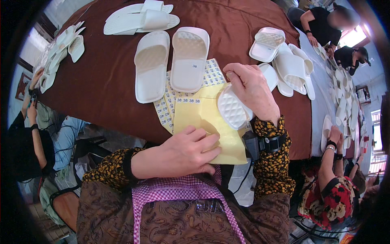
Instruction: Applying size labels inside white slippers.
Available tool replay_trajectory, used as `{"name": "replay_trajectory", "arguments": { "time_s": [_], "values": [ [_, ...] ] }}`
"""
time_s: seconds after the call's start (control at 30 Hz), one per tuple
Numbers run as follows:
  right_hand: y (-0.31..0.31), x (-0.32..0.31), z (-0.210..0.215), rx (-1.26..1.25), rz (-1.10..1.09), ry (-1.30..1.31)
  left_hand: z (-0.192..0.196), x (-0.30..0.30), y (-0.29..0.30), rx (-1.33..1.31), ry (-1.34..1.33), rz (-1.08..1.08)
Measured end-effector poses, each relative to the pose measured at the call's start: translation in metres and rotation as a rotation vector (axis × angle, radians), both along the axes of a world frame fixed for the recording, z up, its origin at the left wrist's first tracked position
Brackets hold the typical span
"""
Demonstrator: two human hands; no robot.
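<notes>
My left hand (178,152) grips the near edge of a yellow sticker sheet (193,112), with curled fingers over it. A row of small printed stickers crosses the sheet's far part. My right hand (254,87) is held over a white slipper (235,109), thumb and forefinger pinched together; whatever they hold is too small to make out. The slipper's textured sole shows beside the sheet, and my hand hides its middle. More printed sticker sheets (213,73) lie beneath. Beyond them rests a pair of white slippers, the left slipper (151,67) and the right slipper (190,61), which bears a small sticker.
A brown cloth (231,24) covers the table. White slippers lie stacked at the back (142,19), at the far left (65,46) and at the right (288,67). Other people work around, one at right (329,183) handling slippers on another table.
</notes>
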State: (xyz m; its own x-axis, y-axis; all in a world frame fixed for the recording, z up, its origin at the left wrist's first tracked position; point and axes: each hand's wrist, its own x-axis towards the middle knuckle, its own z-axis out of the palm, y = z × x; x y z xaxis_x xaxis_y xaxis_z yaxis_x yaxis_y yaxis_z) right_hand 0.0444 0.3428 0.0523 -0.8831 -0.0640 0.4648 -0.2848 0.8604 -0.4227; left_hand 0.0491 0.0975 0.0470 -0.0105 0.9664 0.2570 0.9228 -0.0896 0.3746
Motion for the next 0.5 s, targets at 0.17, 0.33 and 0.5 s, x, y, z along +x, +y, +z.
{"name": "replay_trajectory", "arguments": {
  "time_s": [0.17,0.33,0.5],
  "values": [
    [-0.001,0.001,0.002,-0.008,0.0,-0.006,0.006,-0.016,-0.017,-0.042,-0.102,0.04],
    [0.005,0.005,0.009,0.045,-0.119,0.173,-0.001,-0.021,-0.023,-0.074,0.006,0.155],
    [0.033,0.014,0.018,-0.092,-0.351,0.109,-0.006,-0.016,-0.021,-0.102,0.009,0.234]
  ]
}}
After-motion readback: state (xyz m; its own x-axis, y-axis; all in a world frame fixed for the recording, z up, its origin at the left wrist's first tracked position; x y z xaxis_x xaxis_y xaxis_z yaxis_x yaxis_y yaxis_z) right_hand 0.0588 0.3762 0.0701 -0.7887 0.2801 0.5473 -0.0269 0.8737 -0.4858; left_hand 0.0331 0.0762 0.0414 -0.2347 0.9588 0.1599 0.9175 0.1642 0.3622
